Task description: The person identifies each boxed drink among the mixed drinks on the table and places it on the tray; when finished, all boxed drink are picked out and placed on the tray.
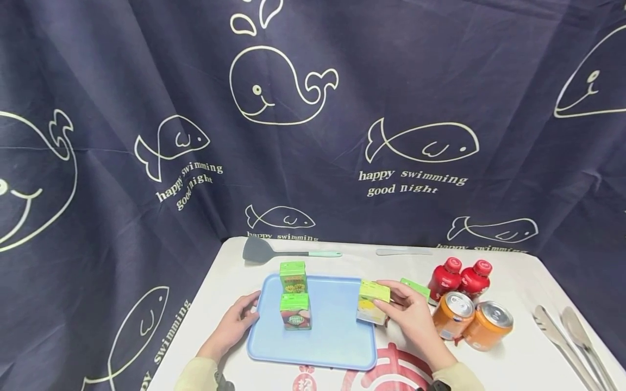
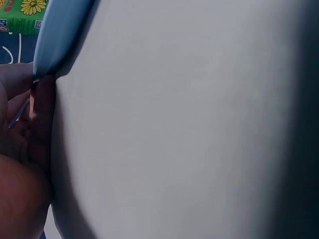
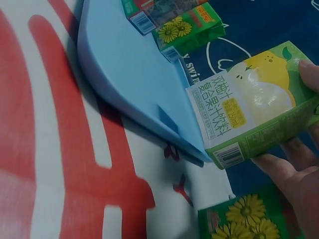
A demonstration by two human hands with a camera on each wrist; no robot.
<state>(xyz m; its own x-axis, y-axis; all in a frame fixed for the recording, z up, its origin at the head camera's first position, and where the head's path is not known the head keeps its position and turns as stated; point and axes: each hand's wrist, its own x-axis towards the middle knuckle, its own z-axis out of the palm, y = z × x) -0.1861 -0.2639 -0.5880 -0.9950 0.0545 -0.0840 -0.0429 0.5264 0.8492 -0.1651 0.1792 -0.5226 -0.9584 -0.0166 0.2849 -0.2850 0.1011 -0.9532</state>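
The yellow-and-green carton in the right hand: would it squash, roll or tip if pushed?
The carton looks fairly stiff, its visible faces flat. With straight edges, it would probably slide rather than roll. Being taller than wide, it might tip if stood upright and pushed high.

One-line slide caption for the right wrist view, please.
Right hand holding a yellow-and-green juice carton at the edge of a blue tray.
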